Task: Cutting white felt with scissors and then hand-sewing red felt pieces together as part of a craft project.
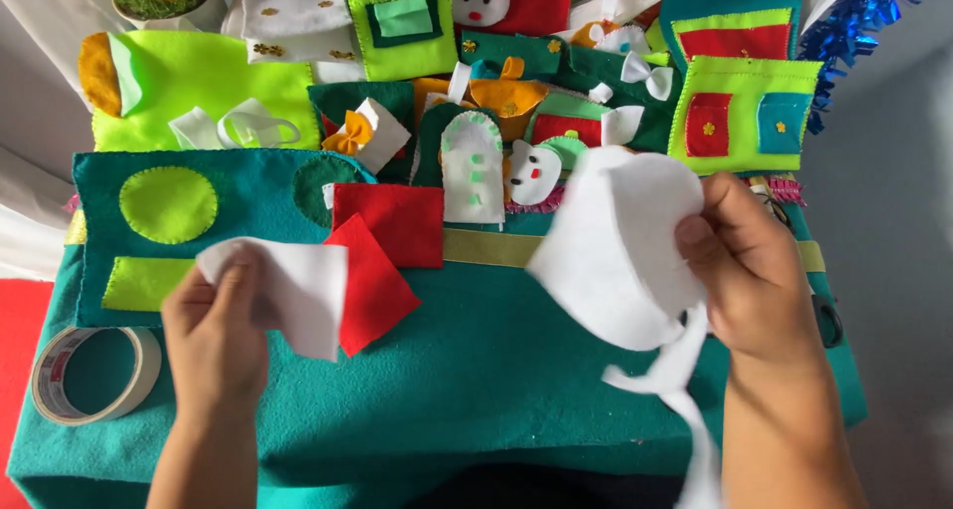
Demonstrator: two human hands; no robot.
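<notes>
A teal felt sheet (476,370) covers the counter and carries everything else. Along its far side lies a crowd of felt pieces: a lime green panel (199,87) at the far left, a teal panel (228,206) with a lime circle (168,203) and a lime strip sewn on, and a lime panel with red and blue pockets (745,112) at the far right. The large white felt piece (620,246) is held up above the sheet at right; the right hand (759,271) has its fingers closed on the piece's right edge, thumb on top, and a thin white strip (685,400) hangs from the piece past the wrist. A red felt rectangle (392,221) lies flat near the middle, with a red felt square (372,291) just in front of it, tilted like a diamond. The small white felt piece (298,291) overlaps that square's left corner, and the left hand (213,330) pinches it at its left end. A roll of tape (94,370) rests at the sheet's near left corner, beside the left wrist.
</notes>
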